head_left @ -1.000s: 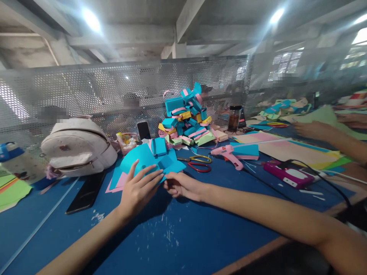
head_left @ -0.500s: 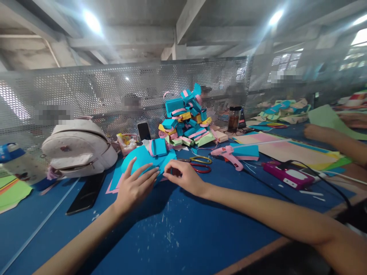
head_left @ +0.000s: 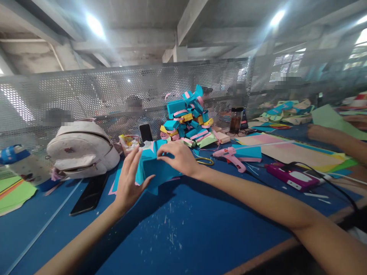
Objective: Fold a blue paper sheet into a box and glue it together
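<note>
A bright blue paper sheet (head_left: 155,168) is bent upward on the table in front of me, its near face standing and its lower edge hanging in a point. My right hand (head_left: 179,156) pinches the top edge of it between thumb and fingers. Along the sheet's left side, my left hand (head_left: 128,182) has its fingers stretched out and thumb apart, close against the paper. Flat blue and pink sheets (head_left: 113,186) lie beneath, partly covered. Just right of my right hand, the yellow handle of scissors (head_left: 205,161) shows; the rest is hidden.
Behind stands a pile of folded paper pieces (head_left: 187,120). To the right are a pink glue gun (head_left: 231,156), a purple power strip (head_left: 292,175) and paper sheets (head_left: 286,147). At left are a white backpack (head_left: 83,151), a black phone (head_left: 89,194) and a bottle (head_left: 27,164). Another person's hand (head_left: 321,134) is at far right.
The blue sheet has gone from lying nearly flat to bent upward. My right hand has risen with its edge. My left hand has turned from palm-down on the sheet to upright beside it.
</note>
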`<action>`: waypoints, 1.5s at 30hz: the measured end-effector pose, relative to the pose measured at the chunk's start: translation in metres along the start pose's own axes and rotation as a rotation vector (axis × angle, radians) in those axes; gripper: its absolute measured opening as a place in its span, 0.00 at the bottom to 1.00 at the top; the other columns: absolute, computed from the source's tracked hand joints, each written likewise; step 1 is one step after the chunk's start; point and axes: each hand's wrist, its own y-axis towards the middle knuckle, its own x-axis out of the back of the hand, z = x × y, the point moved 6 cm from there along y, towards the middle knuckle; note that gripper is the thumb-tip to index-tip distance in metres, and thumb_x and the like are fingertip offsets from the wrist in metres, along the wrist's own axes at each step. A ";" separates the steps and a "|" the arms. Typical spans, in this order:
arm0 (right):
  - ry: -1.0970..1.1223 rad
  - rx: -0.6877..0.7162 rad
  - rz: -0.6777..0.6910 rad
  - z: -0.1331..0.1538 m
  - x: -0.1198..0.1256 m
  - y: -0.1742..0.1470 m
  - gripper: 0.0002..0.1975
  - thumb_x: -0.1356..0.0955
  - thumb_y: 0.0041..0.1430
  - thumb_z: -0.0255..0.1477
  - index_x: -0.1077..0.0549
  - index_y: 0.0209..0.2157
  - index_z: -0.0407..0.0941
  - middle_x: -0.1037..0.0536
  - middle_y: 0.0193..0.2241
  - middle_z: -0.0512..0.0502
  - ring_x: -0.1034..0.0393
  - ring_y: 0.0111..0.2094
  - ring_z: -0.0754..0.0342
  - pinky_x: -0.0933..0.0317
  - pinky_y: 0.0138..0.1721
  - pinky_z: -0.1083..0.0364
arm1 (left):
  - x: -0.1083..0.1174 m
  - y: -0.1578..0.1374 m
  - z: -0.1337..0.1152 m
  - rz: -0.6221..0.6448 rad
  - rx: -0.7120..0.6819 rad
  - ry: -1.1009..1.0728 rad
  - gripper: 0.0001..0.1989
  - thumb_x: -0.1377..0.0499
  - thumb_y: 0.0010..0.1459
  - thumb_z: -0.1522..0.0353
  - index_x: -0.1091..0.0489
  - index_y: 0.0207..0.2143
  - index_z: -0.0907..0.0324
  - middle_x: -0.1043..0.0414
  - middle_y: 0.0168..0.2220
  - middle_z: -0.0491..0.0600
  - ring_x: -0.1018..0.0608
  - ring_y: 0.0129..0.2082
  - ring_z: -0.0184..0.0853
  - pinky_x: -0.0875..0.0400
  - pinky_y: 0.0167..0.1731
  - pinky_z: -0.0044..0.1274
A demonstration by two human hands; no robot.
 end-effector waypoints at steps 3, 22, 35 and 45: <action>0.173 -0.138 -0.071 -0.022 0.009 0.019 0.05 0.32 0.62 0.32 0.29 0.33 0.46 0.24 0.32 0.51 0.32 0.34 0.55 0.44 0.36 0.55 | 0.003 0.000 0.005 -0.007 0.085 -0.156 0.45 0.36 0.56 0.62 0.58 0.68 0.54 0.51 0.67 0.59 0.45 0.66 0.50 0.46 0.62 0.44; 0.667 -0.441 -0.049 -0.060 -0.007 0.016 0.09 0.32 0.56 0.36 0.33 0.30 0.45 0.30 0.30 0.49 0.34 0.33 0.54 0.40 0.35 0.54 | 0.011 0.001 0.019 -0.036 0.132 -0.279 0.21 0.51 0.67 0.58 0.37 0.59 0.52 0.38 0.53 0.55 0.33 0.53 0.43 0.36 0.53 0.37; 0.732 -0.560 0.095 -0.057 -0.022 -0.002 0.11 0.30 0.53 0.37 0.30 0.32 0.43 0.28 0.29 0.50 0.34 0.32 0.55 0.42 0.35 0.56 | 0.017 0.012 0.009 -0.030 0.064 -0.281 0.17 0.38 0.59 0.68 0.29 0.51 0.49 0.36 0.50 0.51 0.28 0.45 0.38 0.29 0.44 0.32; 0.788 -0.571 0.328 -0.046 -0.036 -0.008 0.15 0.31 0.55 0.39 0.30 0.26 0.42 0.33 0.21 0.54 0.41 0.23 0.60 0.47 0.24 0.60 | 0.030 0.026 0.000 -0.026 0.165 -0.413 0.04 0.38 0.59 0.65 0.23 0.35 0.52 0.32 0.48 0.49 0.28 0.50 0.41 0.33 0.52 0.37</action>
